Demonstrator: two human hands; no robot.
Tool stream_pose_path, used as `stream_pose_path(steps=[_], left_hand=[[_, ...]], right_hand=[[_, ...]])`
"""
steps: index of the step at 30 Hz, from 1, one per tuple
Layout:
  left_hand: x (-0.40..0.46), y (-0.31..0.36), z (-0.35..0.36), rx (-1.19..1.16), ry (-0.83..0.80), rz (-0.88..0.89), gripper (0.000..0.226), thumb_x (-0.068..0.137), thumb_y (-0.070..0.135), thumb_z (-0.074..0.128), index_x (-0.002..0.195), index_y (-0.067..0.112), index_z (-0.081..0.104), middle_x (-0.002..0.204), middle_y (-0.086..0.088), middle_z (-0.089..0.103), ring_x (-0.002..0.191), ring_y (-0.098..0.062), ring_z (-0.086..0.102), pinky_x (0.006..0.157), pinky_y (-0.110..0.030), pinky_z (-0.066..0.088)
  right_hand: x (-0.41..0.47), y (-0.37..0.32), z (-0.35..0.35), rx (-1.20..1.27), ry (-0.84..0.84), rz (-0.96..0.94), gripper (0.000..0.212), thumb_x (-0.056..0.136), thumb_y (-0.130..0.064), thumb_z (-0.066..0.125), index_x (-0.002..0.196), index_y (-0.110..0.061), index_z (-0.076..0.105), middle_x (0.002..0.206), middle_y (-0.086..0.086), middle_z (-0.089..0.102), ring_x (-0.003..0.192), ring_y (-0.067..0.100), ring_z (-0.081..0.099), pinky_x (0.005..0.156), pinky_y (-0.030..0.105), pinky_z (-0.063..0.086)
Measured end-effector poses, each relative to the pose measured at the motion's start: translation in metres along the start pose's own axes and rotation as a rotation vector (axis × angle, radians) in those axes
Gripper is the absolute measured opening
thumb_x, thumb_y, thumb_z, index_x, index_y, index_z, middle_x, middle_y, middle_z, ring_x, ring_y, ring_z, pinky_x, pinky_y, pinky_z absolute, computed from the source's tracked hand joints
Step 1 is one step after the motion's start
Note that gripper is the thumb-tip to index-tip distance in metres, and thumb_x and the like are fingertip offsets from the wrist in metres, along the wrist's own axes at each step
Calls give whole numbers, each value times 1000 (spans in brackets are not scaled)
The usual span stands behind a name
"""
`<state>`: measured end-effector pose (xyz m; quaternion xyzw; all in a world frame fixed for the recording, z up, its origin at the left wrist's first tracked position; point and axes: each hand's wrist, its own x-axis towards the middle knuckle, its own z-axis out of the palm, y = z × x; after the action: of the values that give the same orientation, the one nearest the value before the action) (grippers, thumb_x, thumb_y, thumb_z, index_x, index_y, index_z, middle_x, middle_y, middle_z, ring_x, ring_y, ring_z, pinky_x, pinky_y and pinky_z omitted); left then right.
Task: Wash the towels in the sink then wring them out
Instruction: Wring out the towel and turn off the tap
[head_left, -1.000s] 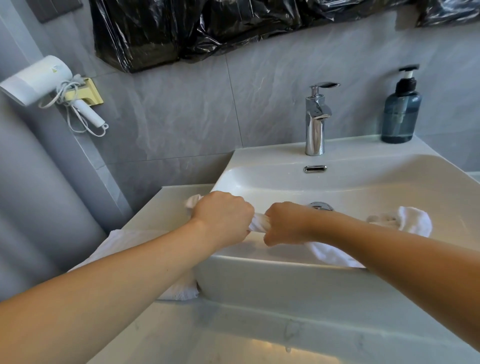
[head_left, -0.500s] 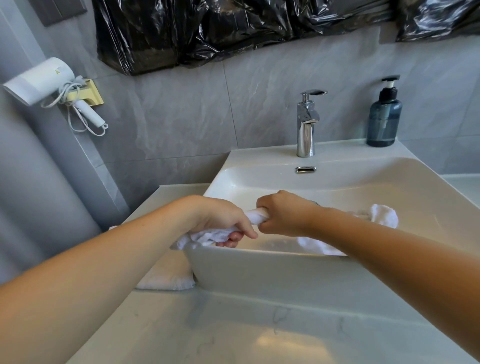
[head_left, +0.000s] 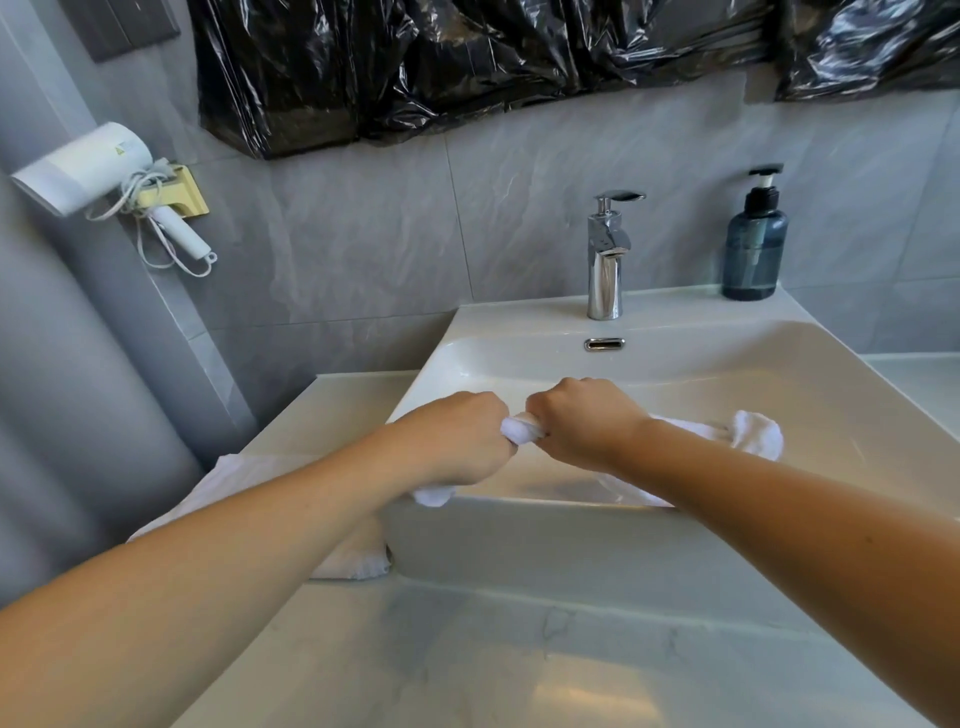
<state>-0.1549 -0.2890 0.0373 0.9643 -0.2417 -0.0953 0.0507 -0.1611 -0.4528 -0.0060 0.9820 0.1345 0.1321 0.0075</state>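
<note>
Both fists, left hand (head_left: 457, 436) and right hand (head_left: 587, 421), clench a twisted, ropy white towel (head_left: 522, 430) above the glossy sink (head_left: 675, 364).

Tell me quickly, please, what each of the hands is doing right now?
Left hand: closed, gripping the white towel.
Right hand: closed, gripping the same towel.

hair dryer (head_left: 85, 165) with a small green mark, too small to read

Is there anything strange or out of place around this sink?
Yes. Crumpled black plastic sheeting covers the wall above the faucet, hiding whatever is behind it. Nothing looks spilled or damaged.
</note>
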Motion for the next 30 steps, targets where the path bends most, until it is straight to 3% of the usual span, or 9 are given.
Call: stream_pose_path(steps=[3, 6, 10, 13, 16, 19, 24, 28, 30], left_hand=[[8, -1, -7, -349, -230, -119, 17, 89, 24, 60, 77, 12, 58, 61, -5, 55, 55, -24, 51, 60, -29, 45], [8, -4, -8, -599, -262, -148, 23, 95, 26, 62, 78, 11, 62, 61, -3, 53, 52, -17, 49, 61, -27, 44], [2, -12, -6, -616, -286, -128, 33, 97, 35, 59, 77, 9, 66, 69, -3, 63, 69, -18, 55, 71, -30, 43], [-3, -15, 1, -303, -118, -63, 28, 88, 43, 61, 82, 17, 67, 77, 0, 65, 70, -16, 58, 67, -30, 44], [-8, -1, 11, 194, 202, 130, 29, 87, 35, 55, 111, 20, 51, 96, 1, 63, 82, -22, 56, 65, -34, 43], [-4, 18, 20, 354, 256, 148, 11, 92, 17, 48, 99, 15, 39, 79, -2, 47, 75, -26, 48, 59, -33, 32], [11, 16, 20, 47, 113, 71, 15, 96, 26, 42, 87, 16, 48, 83, -2, 54, 74, -21, 52, 58, -31, 34], [17, -1, 13, -502, 35, -2, 26, 90, 28, 51, 70, 12, 48, 61, -4, 54, 52, -22, 48, 62, -33, 40], [15, -2, 12, -405, 63, 1, 22, 91, 30, 50, 78, 12, 49, 68, -3, 55, 58, -21, 48, 65, -35, 40]], right_hand=[[-2, 0, 3, -75, 63, -64, 11, 95, -24, 44, 86, -19, 49, 88, 5, 65, 70, 31, 46, 63, 29, 32], [-3, 5, 5, -14, 127, -31, 15, 94, -31, 49, 93, -17, 55, 81, 4, 60, 69, 31, 46, 62, 30, 32], [-3, 18, 13, 272, -129, 108, 25, 80, -43, 64, 75, -23, 50, 72, -7, 53, 75, 24, 55, 60, 30, 40], [-2, 19, 18, 252, -208, 158, 26, 79, -40, 62, 64, -23, 49, 69, -7, 54, 74, 23, 56, 65, 31, 49], [0, 18, 12, 238, -153, 191, 19, 84, -27, 53, 66, -19, 51, 68, -2, 52, 69, 25, 54, 58, 28, 41], [0, 14, 8, 170, -142, 184, 19, 87, -23, 47, 69, -20, 51, 69, -1, 48, 68, 25, 51, 58, 28, 38], [-4, 24, 7, 191, -130, 167, 13, 87, -30, 55, 79, -19, 53, 75, -2, 53, 75, 24, 54, 59, 29, 37], [-18, 38, 1, 424, -215, 212, 12, 83, -24, 64, 85, -16, 55, 72, -5, 64, 64, 11, 54, 57, 25, 39], [-22, 41, 0, 458, -209, 224, 12, 87, -24, 65, 82, -16, 56, 64, -2, 68, 57, 12, 60, 62, 27, 46]])
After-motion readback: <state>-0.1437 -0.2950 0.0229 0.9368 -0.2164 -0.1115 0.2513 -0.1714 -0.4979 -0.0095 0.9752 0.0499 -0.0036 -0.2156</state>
